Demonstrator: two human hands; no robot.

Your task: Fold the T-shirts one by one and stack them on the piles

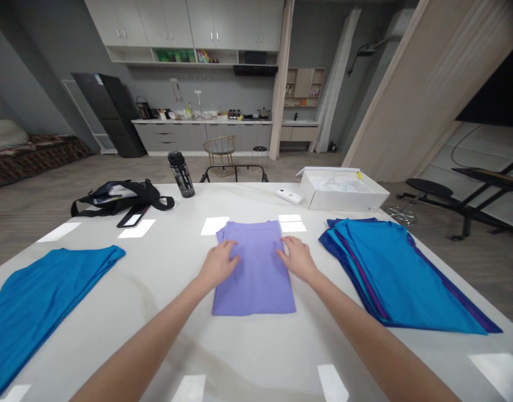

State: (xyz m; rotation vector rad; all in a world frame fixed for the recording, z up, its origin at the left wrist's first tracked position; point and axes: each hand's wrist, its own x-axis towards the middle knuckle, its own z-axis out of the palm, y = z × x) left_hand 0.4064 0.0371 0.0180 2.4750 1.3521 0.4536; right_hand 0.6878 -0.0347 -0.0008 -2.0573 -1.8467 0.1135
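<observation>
A lavender garment (256, 279), folded into a neat rectangle, lies flat on the white table (164, 335) in front of me. My left hand (219, 262) rests at its left edge with the thumb and fingers apart. At the opposite edge, my right hand (298, 258) touches the cloth near its upper right side, fingers likewise spread. Neither hand grips the fabric. To the right sits a stack of folded garments (390, 268) in blue, purple and navy, a bright blue one on top. A blue garment (51, 296) lies at the left, partly out of view.
Toward the back left are a black bag (122, 195), a phone (133, 216) and a dark bottle (181, 174). An open white box (344, 192) and a small white device (289, 196) stand at the back right. Beyond the table are a chair (221, 146) and kitchen cabinets.
</observation>
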